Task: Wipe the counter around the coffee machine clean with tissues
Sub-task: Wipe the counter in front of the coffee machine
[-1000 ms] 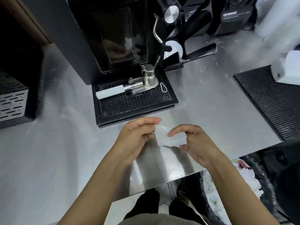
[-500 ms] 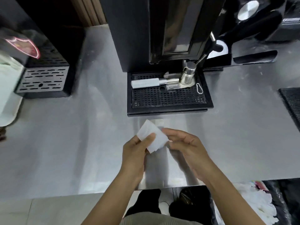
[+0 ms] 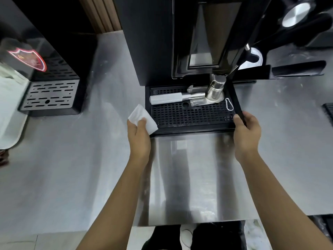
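A black coffee machine [image 3: 153,42] stands at the back of the steel counter [image 3: 72,159]. Its black drip tray [image 3: 191,128] juts toward me and carries a metal portafilter [image 3: 173,98], a small steel jug [image 3: 216,89] and a carabiner clip [image 3: 229,104]. My left hand [image 3: 137,136] pinches a folded white tissue [image 3: 142,117] at the tray's front left corner. My right hand [image 3: 246,132] grips the tray's front right corner, thumb on its rim.
A second black machine with a slotted grey drip grille [image 3: 50,95] stands at the left, a white tray [image 3: 9,112] beside it. More black equipment [image 3: 297,68] sits at the back right. A black mat's edge [image 3: 328,110] shows at far right.
Both hands held the tissue together in front of the tray. Now my left hand alone holds it at the tray's left corner, and my right hand has moved to grip the right corner.
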Available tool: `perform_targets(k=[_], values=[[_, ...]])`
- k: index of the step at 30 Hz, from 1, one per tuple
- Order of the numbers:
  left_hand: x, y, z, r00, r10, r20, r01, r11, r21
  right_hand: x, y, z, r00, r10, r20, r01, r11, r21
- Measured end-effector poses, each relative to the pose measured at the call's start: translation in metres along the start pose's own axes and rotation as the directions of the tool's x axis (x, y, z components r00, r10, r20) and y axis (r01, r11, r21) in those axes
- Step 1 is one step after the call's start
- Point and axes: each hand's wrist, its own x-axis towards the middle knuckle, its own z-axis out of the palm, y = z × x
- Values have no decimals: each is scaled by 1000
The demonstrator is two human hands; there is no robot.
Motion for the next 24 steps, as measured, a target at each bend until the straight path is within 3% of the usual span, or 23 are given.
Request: perform_targets(k=[6,12,20,24], values=[[2,-8,9,996,15,-83,-10,998,62,7,-1,-12,997,20,79,-24,998,52],[2,-8,22,978,42,-206,-29,997,66,9,-11,-16,982,124,144,-152,968,199],[-3,-21,-18,919,47,-392,-40,999,27,-5,-7,8,941,142,308,-212,955,206],[-10,-24,-49,858,9,-513,-33,999,-37,-9,-9,40,891,124,436,-193,974,118]])
